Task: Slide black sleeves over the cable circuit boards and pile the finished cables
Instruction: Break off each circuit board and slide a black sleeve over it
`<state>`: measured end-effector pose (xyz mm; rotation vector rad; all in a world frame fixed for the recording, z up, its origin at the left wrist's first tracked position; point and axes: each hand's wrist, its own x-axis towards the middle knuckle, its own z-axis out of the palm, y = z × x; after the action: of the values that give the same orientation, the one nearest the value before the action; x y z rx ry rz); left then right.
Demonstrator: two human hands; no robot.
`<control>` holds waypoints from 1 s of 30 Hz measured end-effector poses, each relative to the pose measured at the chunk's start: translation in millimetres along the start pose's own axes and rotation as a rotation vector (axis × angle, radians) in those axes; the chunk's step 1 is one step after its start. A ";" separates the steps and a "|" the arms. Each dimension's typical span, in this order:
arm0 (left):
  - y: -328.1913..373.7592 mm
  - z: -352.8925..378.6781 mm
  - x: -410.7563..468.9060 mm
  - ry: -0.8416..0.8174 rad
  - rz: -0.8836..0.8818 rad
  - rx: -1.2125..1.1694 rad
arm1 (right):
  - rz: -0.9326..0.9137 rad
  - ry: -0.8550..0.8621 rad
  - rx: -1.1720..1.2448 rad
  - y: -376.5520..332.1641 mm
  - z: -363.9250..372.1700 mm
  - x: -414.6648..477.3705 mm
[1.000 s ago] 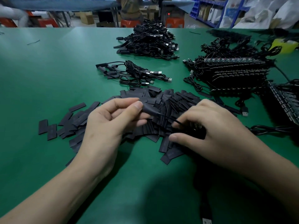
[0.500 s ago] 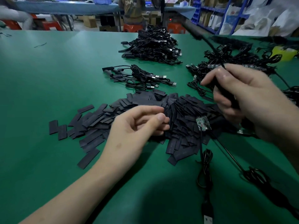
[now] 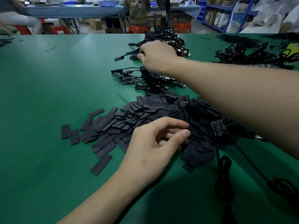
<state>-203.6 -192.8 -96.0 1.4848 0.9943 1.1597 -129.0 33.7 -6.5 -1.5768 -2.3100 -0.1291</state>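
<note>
A heap of flat black sleeves [image 3: 129,120] lies on the green table [image 3: 48,94]. My left hand [image 3: 155,146] hovers at the heap's near edge, fingers loosely curled, fingertips touching the sleeves, with nothing visibly held. A bare circuit board [image 3: 218,129] rests on the heap's right side, its cable [image 3: 224,168] trailing toward me. My right hand [image 3: 157,55] reaches far across to the big pile of finished cables [image 3: 171,39] and grips a sleeved cable; the cable's sleeved end [image 3: 119,58] sticks out to the left.
A smaller bunch of sleeved cables [image 3: 145,80] lies between the heap and the big pile. Tangled cables with bare boards [image 3: 252,57] fill the right side. A second coiled cable [image 3: 281,186] lies near right. A person and red stools [image 3: 137,29] are beyond the table.
My right hand has swung from above the sleeve heap out to the far pile, carrying the sleeved cable. My left hand has stayed over the heap.
</note>
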 end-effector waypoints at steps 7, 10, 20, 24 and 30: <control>-1.5 -4.8 1.6 -0.006 -0.015 0.011 | -0.055 -0.194 -0.126 -10.0 36.5 35.7; -2.8 -6.3 1.8 -0.009 -0.013 0.015 | -0.081 -0.175 -0.160 -9.8 37.4 28.6; -5.4 -5.6 2.9 -0.018 0.024 0.042 | -0.127 -0.038 0.061 30.5 -35.8 -118.1; -6.2 -4.7 2.2 -0.029 0.036 0.028 | -0.038 -0.180 0.063 61.6 -61.6 -186.8; -3.1 -2.9 0.0 -0.029 0.035 0.031 | 0.082 -0.184 -0.040 88.8 -56.4 -235.7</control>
<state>-206.5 -191.6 -98.8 1.5452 0.9741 1.1488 42.1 -156.4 -40.9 -1.7676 -2.3877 -0.0106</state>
